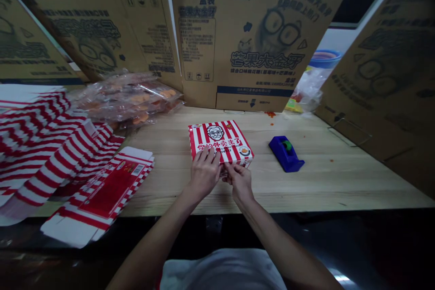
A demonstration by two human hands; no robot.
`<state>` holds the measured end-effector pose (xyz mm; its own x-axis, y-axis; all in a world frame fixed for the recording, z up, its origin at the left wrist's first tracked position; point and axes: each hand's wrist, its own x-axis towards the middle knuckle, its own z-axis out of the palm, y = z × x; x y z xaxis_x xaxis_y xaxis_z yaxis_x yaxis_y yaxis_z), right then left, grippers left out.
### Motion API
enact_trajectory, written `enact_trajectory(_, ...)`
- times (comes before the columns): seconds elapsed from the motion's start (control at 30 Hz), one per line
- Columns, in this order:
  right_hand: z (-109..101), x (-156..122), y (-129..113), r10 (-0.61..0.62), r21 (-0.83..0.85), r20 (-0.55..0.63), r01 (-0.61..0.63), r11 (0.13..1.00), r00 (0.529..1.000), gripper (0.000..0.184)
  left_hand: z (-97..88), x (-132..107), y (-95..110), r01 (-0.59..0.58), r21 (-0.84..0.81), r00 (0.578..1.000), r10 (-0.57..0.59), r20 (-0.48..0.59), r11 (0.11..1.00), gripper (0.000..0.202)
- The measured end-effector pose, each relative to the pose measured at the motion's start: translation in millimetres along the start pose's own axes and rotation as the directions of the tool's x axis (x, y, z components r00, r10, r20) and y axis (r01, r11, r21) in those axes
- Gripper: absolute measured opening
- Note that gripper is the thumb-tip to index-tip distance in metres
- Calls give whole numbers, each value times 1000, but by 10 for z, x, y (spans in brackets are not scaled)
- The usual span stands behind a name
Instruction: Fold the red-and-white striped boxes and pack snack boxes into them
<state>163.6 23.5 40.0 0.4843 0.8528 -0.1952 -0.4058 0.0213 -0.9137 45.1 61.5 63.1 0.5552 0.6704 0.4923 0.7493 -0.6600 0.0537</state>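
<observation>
On the pale wood bench, uneven pressure could make the red-and-white striped carton skid or its near edge spring open. Left hand lies spread on the lid and right hand curls at the near edge, nearly touching; whether either clamps cannot be told. Carton sits flat mid-bench, looking closed, a blue tape dispenser nearby to its right.

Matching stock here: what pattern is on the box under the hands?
The box has red and white vertical stripes, clearest in the head view.
</observation>
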Motion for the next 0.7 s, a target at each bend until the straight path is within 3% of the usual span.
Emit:
enact_trajectory(0.2, -37, 49, 54, 27, 20, 29, -27, 999, 999, 42, -274, 309, 11, 97, -13, 979, -93, 182, 995, 36)
enact_trajectory(0.4, -63, 52, 105, 4, 24, 51, -5, 1000, 999, 40, -232, 554, -40, 142, 54, 951, -152, 268, 988, 28)
enact_trajectory(0.47, -81, 36, 87, 43, 56, 87, -48, 997, 995, 38, -195, 521, -78, 76, 11, 965, -77, 249, 997, 30)
enact_trajectory(0.57, -99, 21, 19, 115, 100, 164, -133, 986, 980, 34, -134, 426, -116, -116, -24, 969, 119, 218, 993, 40)
enact_trajectory(0.7, -151, 14, -42, 271, 207, 240, -322, 924, 932, 24, -63, 347, -111, -266, 119, 946, 235, 222, 957, 44)
